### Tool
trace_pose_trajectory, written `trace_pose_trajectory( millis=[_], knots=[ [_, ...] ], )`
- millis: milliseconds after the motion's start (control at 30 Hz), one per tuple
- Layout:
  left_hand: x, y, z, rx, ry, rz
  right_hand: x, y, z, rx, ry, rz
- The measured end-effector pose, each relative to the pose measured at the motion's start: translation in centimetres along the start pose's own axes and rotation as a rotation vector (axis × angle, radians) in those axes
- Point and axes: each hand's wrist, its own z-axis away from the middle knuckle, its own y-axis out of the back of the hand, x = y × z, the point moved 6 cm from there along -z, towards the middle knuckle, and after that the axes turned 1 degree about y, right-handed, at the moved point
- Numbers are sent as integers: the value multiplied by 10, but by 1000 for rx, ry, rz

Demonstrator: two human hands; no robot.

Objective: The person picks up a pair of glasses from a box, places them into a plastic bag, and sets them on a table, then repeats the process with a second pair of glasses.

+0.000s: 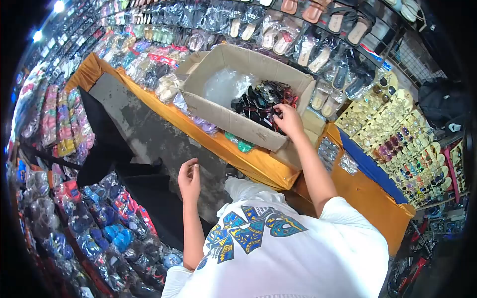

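An open cardboard box (228,116) stands on the orange-covered counter, with a pile of dark sunglasses (261,107) in its right part and clear plastic (223,87) in its left. My right hand (288,119) reaches over the near wall into the pile, its fingers bent together at the glasses; what they grip is too small to make out. My left hand (189,180) hangs in the air over the grey floor, left of my body, with curled fingers, thumb apart and nothing held.
Bagged sandals (278,37) line the racks behind the box. Yellow display boards with sunglasses (402,139) stand at the right. Bagged shoes (117,233) cover the left side. A dark cloth (102,134) hangs beside the grey floor (144,129).
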Motion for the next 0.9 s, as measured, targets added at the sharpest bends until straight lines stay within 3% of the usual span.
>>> trace_pose_trajectory(
  millis=[167,267,533,900],
  knots=[
    [9,-5,-80,-41,-64,-25,24,-25,-68,16,117,198],
    [25,-18,-136,-107,-36,-33,31,-39,-95,-172,11,271],
    [66,-72,-267,-194,-175,24,35,-67,-122,-105,103,408],
    [101,-163,-358,-467,-393,-166,28,-63,-127,-100,24,437]
  ],
)
